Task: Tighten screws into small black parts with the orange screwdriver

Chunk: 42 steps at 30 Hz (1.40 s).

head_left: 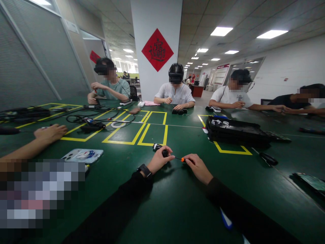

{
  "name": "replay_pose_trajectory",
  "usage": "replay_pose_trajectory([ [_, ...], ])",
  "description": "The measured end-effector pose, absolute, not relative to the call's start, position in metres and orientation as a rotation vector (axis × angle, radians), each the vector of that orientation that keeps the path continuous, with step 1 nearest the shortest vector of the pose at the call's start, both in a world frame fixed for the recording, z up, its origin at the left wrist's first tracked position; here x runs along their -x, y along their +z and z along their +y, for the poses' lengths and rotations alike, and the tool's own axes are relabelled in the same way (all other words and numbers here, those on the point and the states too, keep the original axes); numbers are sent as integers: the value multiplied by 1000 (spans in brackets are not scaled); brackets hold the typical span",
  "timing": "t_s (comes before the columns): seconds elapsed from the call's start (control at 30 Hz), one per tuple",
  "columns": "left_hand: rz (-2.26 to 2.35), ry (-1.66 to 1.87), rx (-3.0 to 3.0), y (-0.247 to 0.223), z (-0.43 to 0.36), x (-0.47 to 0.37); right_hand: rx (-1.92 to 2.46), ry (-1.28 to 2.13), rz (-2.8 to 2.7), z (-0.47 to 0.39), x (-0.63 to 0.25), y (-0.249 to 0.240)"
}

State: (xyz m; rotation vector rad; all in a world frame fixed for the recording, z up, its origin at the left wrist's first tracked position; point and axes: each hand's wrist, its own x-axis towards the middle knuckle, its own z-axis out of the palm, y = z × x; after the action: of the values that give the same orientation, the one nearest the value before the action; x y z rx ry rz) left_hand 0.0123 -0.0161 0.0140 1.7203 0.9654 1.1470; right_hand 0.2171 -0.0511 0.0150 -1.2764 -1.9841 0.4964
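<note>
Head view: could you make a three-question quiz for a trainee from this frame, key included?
1. Which of the wearer's hands has the black watch at its wrist?
2. True or false: the red diamond sign hangs on the pillar.
3. What colour is the small piece at the fingertips of the right hand? A: blue; B: orange; C: green.

Key: 1. The left hand. 2. True. 3. B.

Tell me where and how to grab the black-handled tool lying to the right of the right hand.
Best by its thick handle, probably with the right hand, from above and the near side: the tool lies flat, handle end nearer the wearer, thin shaft pointing away to the left.
</note>
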Motion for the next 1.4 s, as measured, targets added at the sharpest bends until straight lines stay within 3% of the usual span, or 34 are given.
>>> replay_pose_trajectory([
  [0.77,931,1138,-1702,12,-15,-12,1213,697,-1925,-58,-214,21],
  [1.1,931,1150,-1693,12,-15,-13,1265,492,-1995,-51,-216,16],
  [1.4,951,1140,-1689,13,-16,-12,1238,587,-1941,-56,-216,17],
])
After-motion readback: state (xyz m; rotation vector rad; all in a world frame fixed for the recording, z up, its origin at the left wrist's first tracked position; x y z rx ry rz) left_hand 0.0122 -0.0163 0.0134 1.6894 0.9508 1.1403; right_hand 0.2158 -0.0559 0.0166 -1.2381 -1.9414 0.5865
